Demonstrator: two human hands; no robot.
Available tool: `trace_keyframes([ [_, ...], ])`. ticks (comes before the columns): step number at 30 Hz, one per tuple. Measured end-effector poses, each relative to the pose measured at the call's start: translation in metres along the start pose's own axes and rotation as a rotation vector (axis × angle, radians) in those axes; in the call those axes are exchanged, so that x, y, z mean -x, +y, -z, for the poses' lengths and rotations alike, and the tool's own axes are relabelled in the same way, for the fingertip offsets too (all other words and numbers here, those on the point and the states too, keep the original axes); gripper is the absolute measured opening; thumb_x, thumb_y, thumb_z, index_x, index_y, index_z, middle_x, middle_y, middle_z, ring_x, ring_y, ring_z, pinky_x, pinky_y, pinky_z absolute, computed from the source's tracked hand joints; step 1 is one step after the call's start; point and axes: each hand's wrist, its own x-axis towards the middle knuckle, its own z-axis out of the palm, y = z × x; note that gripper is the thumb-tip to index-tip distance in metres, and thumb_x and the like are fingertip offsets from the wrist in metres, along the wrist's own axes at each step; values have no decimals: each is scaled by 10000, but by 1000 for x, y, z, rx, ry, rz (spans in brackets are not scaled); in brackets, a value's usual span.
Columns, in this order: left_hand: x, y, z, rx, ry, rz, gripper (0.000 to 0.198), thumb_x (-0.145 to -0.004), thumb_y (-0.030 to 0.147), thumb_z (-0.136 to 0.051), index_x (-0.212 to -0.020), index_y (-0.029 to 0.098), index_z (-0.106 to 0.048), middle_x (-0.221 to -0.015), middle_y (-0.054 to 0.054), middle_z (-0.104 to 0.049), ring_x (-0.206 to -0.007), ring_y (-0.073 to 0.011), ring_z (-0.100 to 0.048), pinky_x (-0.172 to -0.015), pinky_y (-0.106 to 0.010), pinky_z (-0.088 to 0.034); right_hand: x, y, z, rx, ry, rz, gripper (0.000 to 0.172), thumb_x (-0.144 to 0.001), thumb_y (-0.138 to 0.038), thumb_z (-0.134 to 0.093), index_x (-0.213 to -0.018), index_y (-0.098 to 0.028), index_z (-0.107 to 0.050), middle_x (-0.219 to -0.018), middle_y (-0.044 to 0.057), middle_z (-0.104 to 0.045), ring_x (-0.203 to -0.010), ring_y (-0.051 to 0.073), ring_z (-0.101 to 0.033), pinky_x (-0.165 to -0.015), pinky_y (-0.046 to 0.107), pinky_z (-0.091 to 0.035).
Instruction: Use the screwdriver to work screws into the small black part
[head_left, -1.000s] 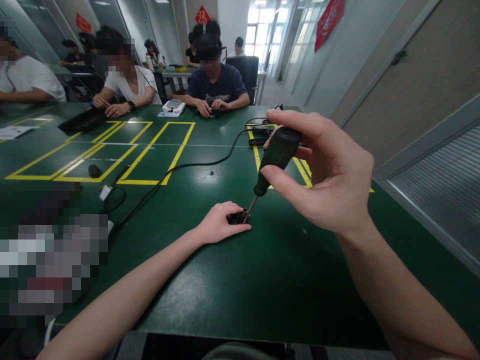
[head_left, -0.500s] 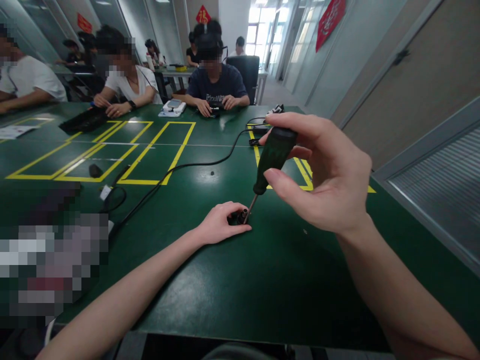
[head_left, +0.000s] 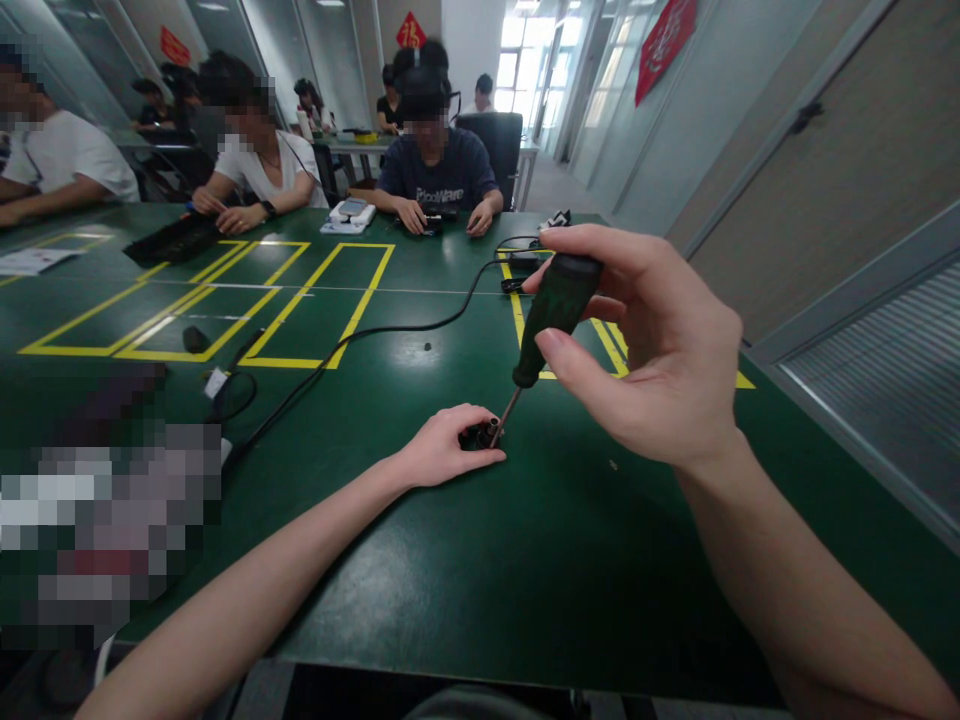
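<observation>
My right hand [head_left: 652, 345] is closed around the dark green handle of a screwdriver [head_left: 553, 305], which slants down to the left. The thin shaft ends at a small black part with a metal cylinder [head_left: 489, 432] on the table. My left hand [head_left: 448, 447] grips that part between thumb and fingers, low against the tabletop. Most of the part is hidden by those fingers, so its kind cannot be made out.
A black cable [head_left: 390, 328] crosses the green table [head_left: 465, 580], which has yellow tape outlines. A small dark bit [head_left: 427, 347] and a dark lump [head_left: 196, 340] lie farther off. Several people sit across, one [head_left: 435, 175] handling a small device.
The view has shifted slightly. My two hands hold the same grips, with the screwdriver tip still at the small part. The person opposite has moved one hand away from the device.
</observation>
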Motion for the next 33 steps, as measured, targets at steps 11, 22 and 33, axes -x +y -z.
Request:
trace_keyframes([
  [11,0,1,-1,65,-2,19,279,-909,382,-819,-1070,197,-686,-977,-19,-728,-865,-186,-661,-809,-315,-517,0,1,0,-9,20,4,630,-837,-129,-770,-1387,-430,-709,-1271,3,-751,-1117,273,-749,-781,377,-679],
  [22,-1,-2,0,47,-23,11,296,-925,424,-808,-1090,200,-707,-1011,-29,-738,-904,-198,-663,-823,-313,-528,0,0,0,-47,-1,-30,618,-852,-196,-792,-1392,-483,-703,-1337,1,-749,-1108,305,-752,-777,429,-692],
  [33,0,-1,-1,52,2,23,325,-904,404,-832,-1128,205,-706,-1028,-35,-742,-903,-199,-679,-829,-322,-533,0,2,1,8,73,0,561,-855,-235,-799,-1331,-527,-743,-1194,10,-743,-1060,318,-729,-755,446,-671],
])
